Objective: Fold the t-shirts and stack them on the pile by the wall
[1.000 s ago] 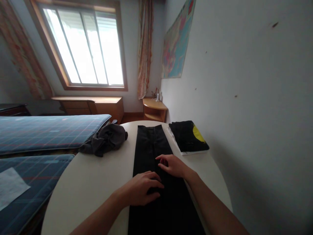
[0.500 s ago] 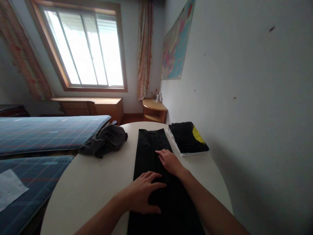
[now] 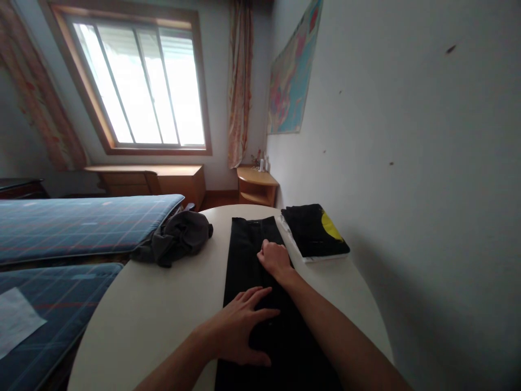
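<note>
A pair of black trousers [image 3: 246, 252] lies flat and lengthwise on a round white table [image 3: 163, 309], waistband at the far end. My left hand [image 3: 240, 326] rests palm down on the near part of the trousers, fingers spread. My right hand [image 3: 274, 258] lies further up the cloth, near the waistband, fingers curled down against the fabric. Whether it pinches the cloth is not visible.
A crumpled grey garment [image 3: 177, 236] sits at the table's far left edge. A folded black garment with a yellow patch [image 3: 315, 231] lies at the far right on something white. Two blue plaid beds [image 3: 77, 222] stand to the left, a wall close on the right.
My right hand has slid away from me along the trousers toward the waistband and curled its fingers. My left hand has stayed on the near part, fingers spreading flatter.
</note>
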The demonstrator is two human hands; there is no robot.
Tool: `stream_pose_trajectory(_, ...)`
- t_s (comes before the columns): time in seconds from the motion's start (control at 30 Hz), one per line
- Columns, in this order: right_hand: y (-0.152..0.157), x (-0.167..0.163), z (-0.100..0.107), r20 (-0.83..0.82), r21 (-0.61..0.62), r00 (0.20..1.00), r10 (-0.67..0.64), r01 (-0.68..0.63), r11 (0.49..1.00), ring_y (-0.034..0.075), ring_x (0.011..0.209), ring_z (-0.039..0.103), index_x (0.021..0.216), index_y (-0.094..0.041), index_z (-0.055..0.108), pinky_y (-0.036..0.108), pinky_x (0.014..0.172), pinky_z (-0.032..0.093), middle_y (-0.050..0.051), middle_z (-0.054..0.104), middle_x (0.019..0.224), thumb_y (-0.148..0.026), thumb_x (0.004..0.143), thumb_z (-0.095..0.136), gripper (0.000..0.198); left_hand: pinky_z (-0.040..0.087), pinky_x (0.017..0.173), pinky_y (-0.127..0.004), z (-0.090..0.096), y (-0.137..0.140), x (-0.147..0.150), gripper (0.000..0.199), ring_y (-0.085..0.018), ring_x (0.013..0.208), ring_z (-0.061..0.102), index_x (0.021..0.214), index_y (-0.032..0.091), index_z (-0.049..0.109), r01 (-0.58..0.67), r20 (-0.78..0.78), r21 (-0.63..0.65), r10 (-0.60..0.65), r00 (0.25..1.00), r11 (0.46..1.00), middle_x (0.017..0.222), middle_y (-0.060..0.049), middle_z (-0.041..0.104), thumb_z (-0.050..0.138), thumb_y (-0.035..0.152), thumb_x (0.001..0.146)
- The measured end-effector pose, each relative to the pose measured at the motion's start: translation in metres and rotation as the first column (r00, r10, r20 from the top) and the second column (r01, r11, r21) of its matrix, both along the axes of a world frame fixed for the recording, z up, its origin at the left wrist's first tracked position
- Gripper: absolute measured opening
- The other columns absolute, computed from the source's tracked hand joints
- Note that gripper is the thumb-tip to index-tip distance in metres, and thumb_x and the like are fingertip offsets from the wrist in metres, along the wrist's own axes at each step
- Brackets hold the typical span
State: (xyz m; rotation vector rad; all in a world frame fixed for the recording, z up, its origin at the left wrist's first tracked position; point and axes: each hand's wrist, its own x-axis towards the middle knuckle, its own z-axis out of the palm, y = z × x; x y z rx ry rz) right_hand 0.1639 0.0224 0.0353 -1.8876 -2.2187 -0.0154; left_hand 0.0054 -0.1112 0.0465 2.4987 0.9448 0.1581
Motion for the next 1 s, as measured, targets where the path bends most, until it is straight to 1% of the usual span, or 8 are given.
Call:
stream_pose_trajectory(0.13,-0.001,0.0,-0.003,-0.061,0.017,0.998,0.016,-0.015,1.0,0.022,0.093,0.069,0.109,-0.018,0.061,0.033,0.083,0.043,0.01,0.073,0.1,-0.027,0.099,0.041,0.024,0.03,0.114,-0.062,0.001,0.0,0.0,0.088,-0.043,0.145,0.029,0.144,0.032,0.051,0.01,0.005,0.018,-0.01,1.0,1.0,0.163,-0.012,0.025,0.076,0.067,0.067)
stream_pose_trajectory(0.3,-0.002,0.004,-0.011,-0.086,0.042,0.994,0.063,-0.059,0.997,0.025,0.113,0.058,0.117,-0.021,0.06,0.034,0.09,0.043,0.01,0.065,0.121,-0.031,0.095,0.05,0.026,0.03,0.113,-0.062,-0.001,0.0,-0.001,0.083,-0.043,0.145,0.03,0.141,0.032,0.055,0.007,0.014,0.023,-0.008,1.0,1.0,0.16,-0.012,0.033,0.076,0.067,0.068)
stream_pose_trajectory(0.53,0.005,0.0,-0.015,-0.099,0.027,0.994,0.05,-0.047,0.999,0.024,0.105,0.059,0.105,-0.017,0.064,0.033,0.09,0.044,0.011,0.068,0.108,-0.021,0.095,0.048,0.019,0.03,0.112,-0.063,-0.003,0.0,-0.001,0.086,-0.043,0.144,0.031,0.143,0.034,0.052,0.019,0.022,0.034,-0.02,1.0,0.999,0.16,-0.011,0.032,0.076,0.067,0.067)
stream_pose_trajectory(0.7,-0.002,0.0,-0.014,-0.136,0.071,0.987,0.085,-0.076,0.995,0.023,0.112,0.057,0.129,-0.021,0.057,0.034,0.095,0.044,0.01,0.063,0.126,-0.027,0.1,0.041,0.033,0.029,0.114,-0.063,-0.002,0.001,0.0,0.088,-0.043,0.146,0.028,0.145,0.032,0.05,0.02,-0.014,0.006,-0.02,1.0,1.0,0.161,-0.013,0.03,0.076,0.065,0.067)
stream_pose_trajectory(0.77,-0.006,0.001,-0.016,-0.133,0.08,0.979,0.152,-0.142,0.987,0.025,0.124,0.052,0.14,-0.027,0.05,0.039,0.103,0.04,0.009,0.053,0.142,-0.036,0.101,0.042,0.041,0.028,0.114,-0.062,-0.003,0.001,-0.001,0.088,-0.043,0.146,0.027,0.145,0.032,0.049,0.015,-0.002,0.003,-0.015,1.0,1.0,0.161,-0.013,0.029,0.076,0.064,0.068)
stream_pose_trajectory(0.83,-0.009,0.001,-0.021,-0.115,0.023,0.971,0.209,-0.207,0.978,0.03,0.136,0.041,0.144,-0.032,0.048,0.05,0.111,0.032,0.008,0.041,0.154,-0.045,0.1,0.043,0.046,0.028,0.115,-0.061,-0.003,0.0,-0.001,0.087,-0.041,0.146,0.027,0.145,0.032,0.049,0.015,0.015,0.011,-0.016,1.0,1.0,0.161,-0.013,0.029,0.075,0.063,0.068)
stream_pose_trajectory(0.9,-0.009,0.001,-0.026,-0.101,-0.077,0.971,0.218,-0.226,0.971,0.035,0.145,0.029,0.148,-0.031,0.045,0.06,0.115,0.021,0.009,0.034,0.16,-0.052,0.1,0.04,0.052,0.025,0.117,-0.06,-0.003,0.0,0.0,0.087,-0.04,0.147,0.027,0.146,0.031,0.048,0.023,0.01,0.015,-0.023,1.0,1.0,0.162,-0.013,0.028,0.076,0.059,0.069)
stream_pose_trajectory(1.0,-0.004,0.001,-0.03,-0.106,-0.16,0.974,0.203,-0.218,0.963,0.035,0.149,0.019,0.153,-0.027,0.037,0.061,0.117,0.013,0.009,0.028,0.162,-0.052,0.101,0.035,0.058,0.021,0.118,-0.061,-0.004,0.001,0.002,0.09,-0.04,0.148,0.023,0.15,0.03,0.043,0.03,-0.013,0.028,-0.03,0.999,0.999,0.163,-0.013,0.024,0.078,0.05,0.07)
